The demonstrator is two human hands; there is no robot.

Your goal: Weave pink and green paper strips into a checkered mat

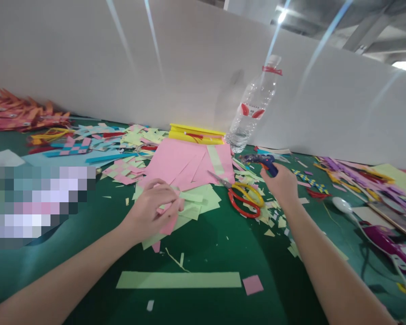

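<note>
Blue glue gun (272, 166) at centre-right, far side, handle gripped in right hand (281, 183). Left hand (159, 207), left of centre, fingers curled over pink paper piece (169, 225); can't tell if pinched. Scissors (232, 185) lie between hands, tips on pink sheet (184, 160). Bottle (252, 110) stands tilted beyond. Green strip (177, 280) near, pink square (253, 285) just right of it.

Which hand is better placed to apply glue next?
Right, most likely: the right hand grips the blue glue gun, which points leftward, while the left hand is busy holding pink paper.
</note>
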